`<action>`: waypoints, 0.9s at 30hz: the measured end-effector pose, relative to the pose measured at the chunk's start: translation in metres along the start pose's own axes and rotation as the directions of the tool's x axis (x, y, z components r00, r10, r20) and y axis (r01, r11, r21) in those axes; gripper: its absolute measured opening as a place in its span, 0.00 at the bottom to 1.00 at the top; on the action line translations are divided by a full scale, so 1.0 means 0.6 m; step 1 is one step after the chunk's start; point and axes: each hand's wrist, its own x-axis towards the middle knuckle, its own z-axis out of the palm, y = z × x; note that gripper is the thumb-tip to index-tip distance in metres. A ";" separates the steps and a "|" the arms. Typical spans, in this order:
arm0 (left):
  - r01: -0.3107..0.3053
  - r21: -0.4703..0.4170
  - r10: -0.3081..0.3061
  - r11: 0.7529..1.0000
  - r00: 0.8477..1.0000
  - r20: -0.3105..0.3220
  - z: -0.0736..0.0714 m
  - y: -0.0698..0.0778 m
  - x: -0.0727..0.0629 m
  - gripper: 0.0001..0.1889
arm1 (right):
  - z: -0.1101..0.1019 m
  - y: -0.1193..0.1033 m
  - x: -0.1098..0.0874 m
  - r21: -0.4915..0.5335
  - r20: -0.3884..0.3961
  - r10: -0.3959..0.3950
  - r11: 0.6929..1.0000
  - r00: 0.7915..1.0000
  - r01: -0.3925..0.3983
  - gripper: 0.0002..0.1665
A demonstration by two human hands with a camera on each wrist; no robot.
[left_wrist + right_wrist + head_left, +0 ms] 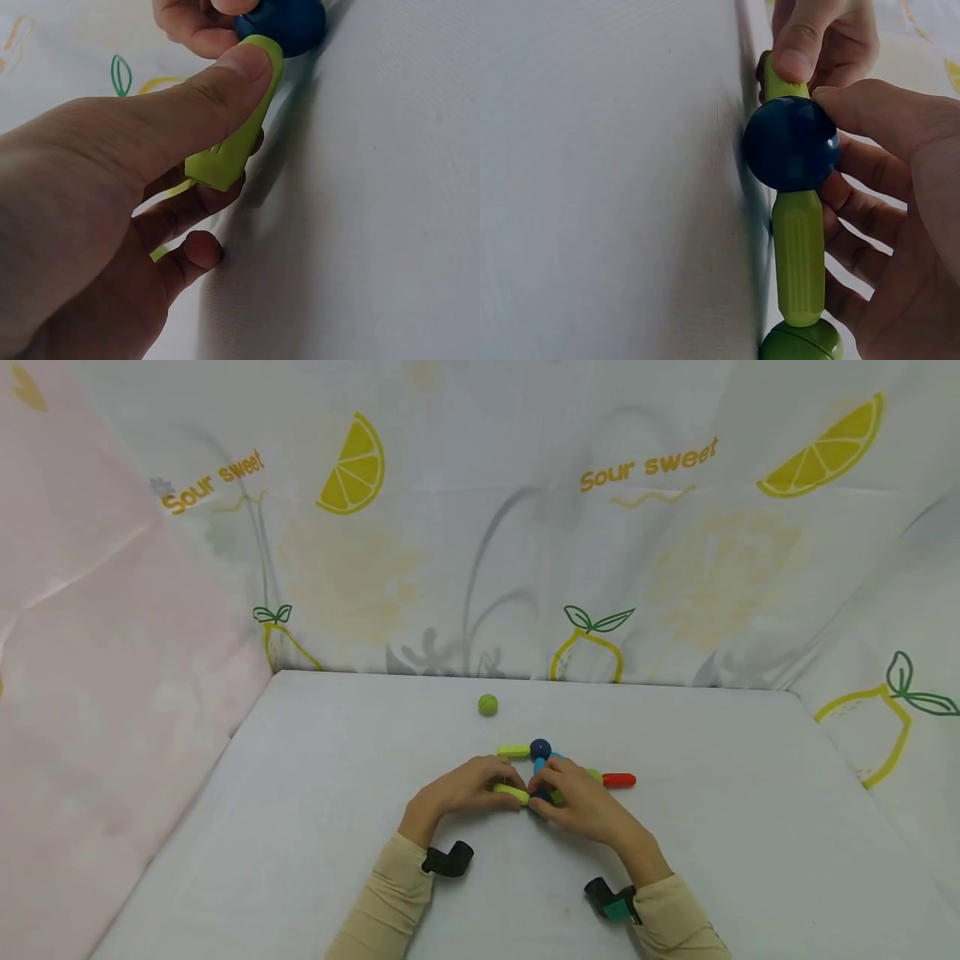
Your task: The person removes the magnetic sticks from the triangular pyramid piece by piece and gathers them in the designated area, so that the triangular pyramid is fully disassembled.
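Between thumb and fingers, my left hand pinches a yellow-green toy rod. One end of that rod meets a dark blue ball, which my right hand holds with thumb and fingers. In the right wrist view, a second yellow-green rod runs from the ball to a green ball. Behind the hands, a light blue rod leads up to another dark blue ball, with a yellow-green rod pointing left from it. My right hand hides part of this structure.
A red rod sticks out rightward from the structure. Near the back edge of the white table lies a loose green ball. A lemon-printed cloth hangs behind the table.
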 end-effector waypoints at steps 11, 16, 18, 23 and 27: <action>0.162 0.109 -0.123 0.981 0.945 -0.302 -0.031 -0.055 -0.043 0.10 | -0.002 0.002 -0.002 -0.017 -0.010 0.028 0.999 1.000 -0.028 0.04; 0.278 0.150 -0.194 0.949 0.888 -0.418 -0.039 -0.070 -0.059 0.11 | -0.002 0.001 -0.004 -0.014 -0.005 0.041 0.999 0.999 -0.041 0.05; 0.313 0.152 -0.214 0.937 0.862 -0.459 -0.041 -0.074 -0.062 0.11 | -0.003 0.000 -0.004 -0.011 -0.006 0.044 0.999 0.999 -0.044 0.05; 0.358 0.158 -0.220 0.920 0.806 -0.549 -0.043 -0.078 -0.063 0.11 | -0.005 0.001 -0.006 -0.009 -0.016 0.045 0.999 0.999 -0.045 0.04; 0.410 0.143 -0.262 0.901 0.775 -0.575 -0.043 -0.083 -0.064 0.11 | -0.006 0.002 -0.008 -0.007 -0.012 0.043 0.999 0.999 -0.043 0.04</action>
